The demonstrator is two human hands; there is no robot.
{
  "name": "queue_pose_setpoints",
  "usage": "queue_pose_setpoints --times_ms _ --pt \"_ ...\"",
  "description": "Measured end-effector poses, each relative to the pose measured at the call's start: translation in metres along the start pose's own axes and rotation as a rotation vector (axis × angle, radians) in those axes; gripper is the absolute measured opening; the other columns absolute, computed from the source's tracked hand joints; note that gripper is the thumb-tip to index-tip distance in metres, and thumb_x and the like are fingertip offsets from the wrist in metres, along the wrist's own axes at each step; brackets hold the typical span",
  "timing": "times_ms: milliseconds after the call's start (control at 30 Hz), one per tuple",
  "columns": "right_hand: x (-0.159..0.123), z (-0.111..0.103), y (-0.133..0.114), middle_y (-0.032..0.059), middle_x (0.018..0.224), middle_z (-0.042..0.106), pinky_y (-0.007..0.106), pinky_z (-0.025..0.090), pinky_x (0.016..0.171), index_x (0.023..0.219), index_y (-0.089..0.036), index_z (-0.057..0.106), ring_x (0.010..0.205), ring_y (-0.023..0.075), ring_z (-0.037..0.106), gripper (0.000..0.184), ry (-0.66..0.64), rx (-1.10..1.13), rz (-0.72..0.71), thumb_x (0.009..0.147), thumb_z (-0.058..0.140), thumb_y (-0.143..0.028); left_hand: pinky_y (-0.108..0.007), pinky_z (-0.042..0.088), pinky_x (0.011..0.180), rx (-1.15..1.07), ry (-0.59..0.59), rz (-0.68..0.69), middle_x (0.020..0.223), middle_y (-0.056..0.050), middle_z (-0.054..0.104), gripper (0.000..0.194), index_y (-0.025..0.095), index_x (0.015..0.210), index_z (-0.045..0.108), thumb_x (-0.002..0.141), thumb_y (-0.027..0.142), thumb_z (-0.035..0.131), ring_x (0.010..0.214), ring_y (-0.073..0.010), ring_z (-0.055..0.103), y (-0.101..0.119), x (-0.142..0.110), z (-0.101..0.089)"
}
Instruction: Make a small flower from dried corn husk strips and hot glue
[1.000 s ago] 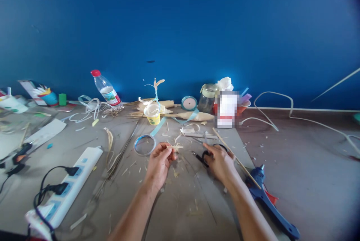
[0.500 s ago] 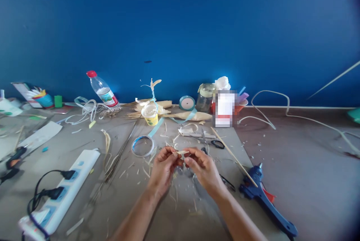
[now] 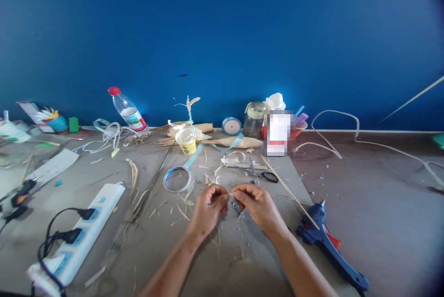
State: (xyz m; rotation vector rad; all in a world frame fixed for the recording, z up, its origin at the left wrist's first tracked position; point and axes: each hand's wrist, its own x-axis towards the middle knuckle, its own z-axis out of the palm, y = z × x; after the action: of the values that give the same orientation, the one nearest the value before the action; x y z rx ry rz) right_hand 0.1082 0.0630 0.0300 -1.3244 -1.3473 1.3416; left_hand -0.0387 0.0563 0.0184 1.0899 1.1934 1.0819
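Note:
My left hand (image 3: 207, 210) and my right hand (image 3: 259, 209) meet low over the table, fingertips almost touching. Between them is a small pale strip of dried husk (image 3: 231, 194), pinched at each end by thumb and fingers; most of it is covered. Black-handled scissors (image 3: 269, 177) lie just beyond my right hand. A roll of tape (image 3: 176, 179) rests beyond my left hand. Husk scraps (image 3: 187, 195) are scattered around both hands. Farther back, a yellow-and-white cup (image 3: 187, 143) holds a stem wrapped in light blue with pale leaves on top.
A blue glue gun (image 3: 322, 232) lies at right, a thin stick (image 3: 287, 190) touching it. A power strip (image 3: 92, 227) with plugged cords occupies the left, near wires (image 3: 149, 190). Along the wall stand a tilted bottle (image 3: 130, 114), a ribbon spool (image 3: 231, 126) and a jar (image 3: 255, 119).
Both hands have shifted slightly down and their fingers have closed further over the husk strip, so less of it shows. Items on the table stay in place; the view has shifted slightly.

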Motion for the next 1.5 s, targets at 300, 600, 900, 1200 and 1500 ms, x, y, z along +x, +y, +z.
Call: queue_pose_setpoints --times_ms 300,600,900,1200,1500 --pt "0.000 -0.002 0.002 -0.0010 0.064 0.054 0.023 0.039 0.060 0.066 -0.018 0.058 0.062 0.0122 0.050 0.011 0.009 -0.297 -0.280 0.071 0.048 -0.016 -0.021 0.035 0.053 0.264 -0.003 0.073 0.060 0.003 0.051 0.010 0.016 0.069 0.056 0.075 0.025 0.055 0.053 -0.0090 0.043 0.004 -0.003 -0.001" --pt "-0.001 -0.004 0.001 -0.0015 0.061 0.052 0.023 0.034 0.059 0.058 -0.019 0.051 0.060 0.0123 0.048 0.013 0.055 -0.467 -0.342 0.062 0.045 -0.008 -0.022 0.035 0.062 0.474 -0.059 0.205 0.067 0.000 0.055 0.010 0.017 0.067 0.053 0.076 0.016 0.048 0.065 -0.0123 0.048 0.008 -0.007 0.002" --pt "-0.002 -0.016 -0.004 -0.0038 0.056 0.047 0.023 0.031 0.054 0.058 -0.018 0.053 0.056 0.0106 0.042 0.007 -0.044 -0.293 -0.075 0.062 0.049 -0.014 -0.021 0.031 0.056 0.443 -0.128 0.118 0.062 0.002 0.050 0.010 0.016 0.067 0.051 0.076 0.019 0.048 0.060 -0.0108 0.043 0.012 -0.006 0.000" --pt "0.000 -0.025 -0.001 -0.0028 0.051 0.047 0.024 0.025 0.052 0.055 -0.016 0.059 0.051 0.0095 0.035 0.006 -0.225 0.471 0.149 0.054 0.062 -0.021 -0.021 0.029 0.048 0.098 -0.318 -0.011 0.054 0.003 0.048 0.019 0.015 0.068 0.049 0.077 0.031 0.054 0.048 -0.0076 0.039 0.004 -0.003 -0.006" --pt "-0.003 -0.044 -0.010 0.0026 0.067 0.054 0.030 0.037 0.062 0.074 -0.018 0.065 0.064 0.0153 0.046 0.032 -0.067 0.608 -0.014 0.069 0.063 -0.050 -0.022 0.035 0.052 -0.196 -0.209 -0.079 0.047 0.007 0.042 0.029 0.016 0.067 0.049 0.073 0.040 0.063 0.043 -0.0056 0.038 0.002 0.001 -0.007"
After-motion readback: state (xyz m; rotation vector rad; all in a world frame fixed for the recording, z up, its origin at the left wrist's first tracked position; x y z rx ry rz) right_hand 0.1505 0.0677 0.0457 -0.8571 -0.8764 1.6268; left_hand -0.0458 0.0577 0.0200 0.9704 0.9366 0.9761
